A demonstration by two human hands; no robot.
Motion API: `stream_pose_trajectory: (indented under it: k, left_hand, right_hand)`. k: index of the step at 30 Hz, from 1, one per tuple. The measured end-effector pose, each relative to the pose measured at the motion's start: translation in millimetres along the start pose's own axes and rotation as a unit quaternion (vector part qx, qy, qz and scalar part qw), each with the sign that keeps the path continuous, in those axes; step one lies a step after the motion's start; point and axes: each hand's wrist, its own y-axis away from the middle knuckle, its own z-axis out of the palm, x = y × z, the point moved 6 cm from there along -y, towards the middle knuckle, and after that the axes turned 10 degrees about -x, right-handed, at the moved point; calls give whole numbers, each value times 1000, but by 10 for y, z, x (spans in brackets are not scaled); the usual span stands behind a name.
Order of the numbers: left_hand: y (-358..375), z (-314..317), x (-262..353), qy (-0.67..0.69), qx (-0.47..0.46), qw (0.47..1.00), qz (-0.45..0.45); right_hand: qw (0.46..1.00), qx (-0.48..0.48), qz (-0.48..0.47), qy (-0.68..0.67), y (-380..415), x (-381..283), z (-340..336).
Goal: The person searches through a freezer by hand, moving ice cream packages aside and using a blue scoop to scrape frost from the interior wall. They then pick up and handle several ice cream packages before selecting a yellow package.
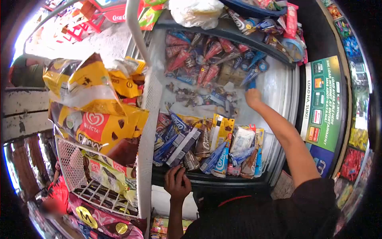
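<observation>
My right hand (253, 98) reaches into the glass-walled display freezer, its fingers closed at the pointed blue end of a wrapped ice cream cone (252, 76). Red and blue wrapped cones (213, 49) lie in a heap just beyond it. My left hand (177, 182) rests at the freezer's dark front edge (205, 174), fingers bent and slightly apart, with nothing in them. Close in front of that hand sit Cornetto cones (221, 161), a brown-wrapped ice cream (203, 139) and a yellow packet (221, 129). Flat-wrapped ice creams (209, 98) lie in the frosty middle.
A white wire rack (144, 159) with a yellow Selecta pack (93, 123) stands at the left, beside the freezer. Along the freezer's back lie a white plastic bag (195, 12) and more wrappers. A green sign (323, 103) and hanging snack packs (352, 163) line the right.
</observation>
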Motion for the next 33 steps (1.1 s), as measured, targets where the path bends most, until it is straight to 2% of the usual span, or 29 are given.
stream_pose_trajectory:
  k: [1, 3, 4, 6, 7, 9, 10, 12, 13, 14, 15, 16, 18, 20, 22, 23, 24, 25, 26, 27, 29, 30, 31, 33]
  left_hand:
    - [43, -11, 11, 0, -12, 1000, -7]
    - [9, 19, 10, 13, -5, 1000, 5]
    - [14, 23, 10, 5, -9, 1000, 8]
    - [69, -17, 48, -8, -24, 1000, 11]
    - [56, -29, 66, -11, -29, 999, 11]
    - [-29, -23, 123, -14, -39, 999, 16]
    - [-95, -27, 198, -13, -43, 999, 23]
    - [-273, -101, 380, 69, -36, 997, -18]
    - [-448, -130, 550, 123, -36, 992, -24]
    - [-670, -112, 716, 174, -34, 984, -30]
    - [-881, 38, 796, 260, -77, 960, -71]
    - [-1084, 216, 877, 343, -122, 925, -112]
    - [-1455, 718, 979, 411, -232, 866, -166]
    - [-1723, 1316, 993, 500, -324, 762, -253]
    - [-1969, 1596, 1079, 556, -364, 698, -267]
    - [-2046, 1683, 1103, 551, -370, 698, -270]
    - [-2061, 1796, 1127, 552, -401, 667, -301]
    - [-2057, 1916, 1138, 550, -431, 634, -332]
    - [-2037, 2096, 1097, 599, -424, 574, -364]
    - [-2021, 2229, 1020, 595, -429, 573, -365]
    - [-2191, 2294, 1057, 567, -475, 615, -273]
    - [-2305, 2311, 1056, 445, -517, 696, -224]
    - [-2383, 2359, 1036, 442, -523, 696, -217]
    - [-2464, 2527, 868, 437, -559, 675, -203]
  right_hand:
    - [1000, -12, -5, 0, 108, -137, 41]
    - [987, -69, -133, 61, 328, -338, -123]
    - [987, -72, -128, 65, 467, -284, -290]
    - [992, -20, -101, -77, 853, -183, -649]
    - [991, -23, -99, -82, 977, -128, -692]
    - [975, -35, -22, -218, 1180, 116, -703]
    - [974, -37, -16, -223, 1312, 169, -679]
    - [920, 7, -18, -391, 1639, 232, -631]
    - [918, 6, -15, -395, 1776, 214, -605]
    - [903, 49, -25, -425, 1900, 174, -655]
    - [885, 93, -35, -455, 2007, 130, -719]
    - [882, 93, -31, -460, 2109, 72, -793]
    - [878, 103, -9, -468, 2263, -49, -983]
    - [877, 105, -6, -469, 2281, -180, -1106]
    - [877, 103, -8, -469, 2275, -277, -1174]
    - [852, 142, -20, -503, 2279, -306, -1225]
    - [824, 180, -31, -536, 2284, -300, -1240]
    - [821, 177, -26, -542, 2242, -278, -1184]
    - [805, 198, -53, -557, 2188, -239, -1160]
    - [788, 220, -80, -570, 2154, -184, -1136]
    - [777, 194, -86, -592, 2245, 9, -1084]
    - [750, 206, -103, -620, 2356, 130, -1056]
    - [722, 218, -120, -646, 2463, 258, -995]
    - [794, 239, -31, -559, 2678, 602, -683]
